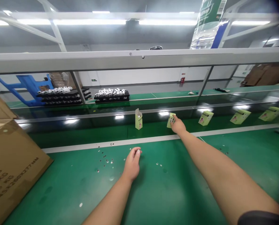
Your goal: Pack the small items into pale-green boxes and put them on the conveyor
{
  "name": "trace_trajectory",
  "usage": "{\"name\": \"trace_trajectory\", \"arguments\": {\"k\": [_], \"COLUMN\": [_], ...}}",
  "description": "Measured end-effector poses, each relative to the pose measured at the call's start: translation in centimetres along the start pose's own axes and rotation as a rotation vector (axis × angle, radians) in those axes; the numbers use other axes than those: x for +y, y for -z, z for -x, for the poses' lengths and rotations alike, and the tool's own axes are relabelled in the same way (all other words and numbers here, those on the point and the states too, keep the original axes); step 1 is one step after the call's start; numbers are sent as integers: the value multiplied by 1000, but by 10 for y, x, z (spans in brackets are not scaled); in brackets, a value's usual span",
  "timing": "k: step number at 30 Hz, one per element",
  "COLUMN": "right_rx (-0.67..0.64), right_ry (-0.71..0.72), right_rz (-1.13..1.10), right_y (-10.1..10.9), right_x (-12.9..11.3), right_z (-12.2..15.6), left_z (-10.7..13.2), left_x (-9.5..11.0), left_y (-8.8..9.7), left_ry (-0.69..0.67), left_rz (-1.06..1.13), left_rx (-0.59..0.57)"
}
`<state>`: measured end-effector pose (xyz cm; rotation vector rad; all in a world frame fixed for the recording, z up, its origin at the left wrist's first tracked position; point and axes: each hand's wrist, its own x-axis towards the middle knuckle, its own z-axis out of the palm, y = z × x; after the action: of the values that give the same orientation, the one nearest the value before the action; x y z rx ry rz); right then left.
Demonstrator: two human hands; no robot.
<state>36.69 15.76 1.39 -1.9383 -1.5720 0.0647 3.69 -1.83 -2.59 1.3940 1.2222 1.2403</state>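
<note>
Green counter [169, 193] carries scattered white specks [105, 159]. Right grip [178, 124] closed on tilted pale-green carton [171, 120], long axis slanting up and rightward. Upright open-flap carton [139, 120] stands between hands, ahead of left grip [132, 164]. Left fingers curled above specks; closure cannot be told. Right hand nearer tilted carton.

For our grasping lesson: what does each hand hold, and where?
The right hand grips a green carton by its top edge; whether the left hand holds anything cannot be told.
</note>
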Motion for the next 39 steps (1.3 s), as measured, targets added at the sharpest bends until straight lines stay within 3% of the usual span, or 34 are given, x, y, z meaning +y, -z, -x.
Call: {"name": "trace_trajectory", "arguments": {"k": [5, 7, 10, 14, 17, 21, 25, 30, 34, 39], "right_rx": [260, 274, 93, -149, -212, -193, -180, -186, -287, -219], "right_ry": [131, 253, 341, 168, 57, 74, 266, 444, 572, 500], "right_rz": [105, 19, -217, -456, -508, -507, -450, -370, -437, -627], "right_y": [-8, -20, -50, -92, -103, -92, -70, -41, -27, -20], "right_x": [-13, -30, -69, -124, -152, -164, -158, -153, -151, -136], "right_z": [-4, -5, -5, -7, -4, 33, 115, 197, 225, 236], "left_z": [-1, -1, -1, -1, -3, -6, -2, 4, 5, 10], "left_x": [1, 2, 3, 0, -4, -7, -4, 5, 10, 18], "left_y": [-2, -3, -3, -2, 0, 1, -3, -4, 2, 2], "left_ry": [46, 65, 77, 80, 70, 6, -82, -196, -192, -229], "left_rz": [24, 36, 44, 50, 61, 61, 24, -9, 80, 198], "left_rx": [24, 27, 31, 42, 43, 154, 295, 301, 244, 106]}}
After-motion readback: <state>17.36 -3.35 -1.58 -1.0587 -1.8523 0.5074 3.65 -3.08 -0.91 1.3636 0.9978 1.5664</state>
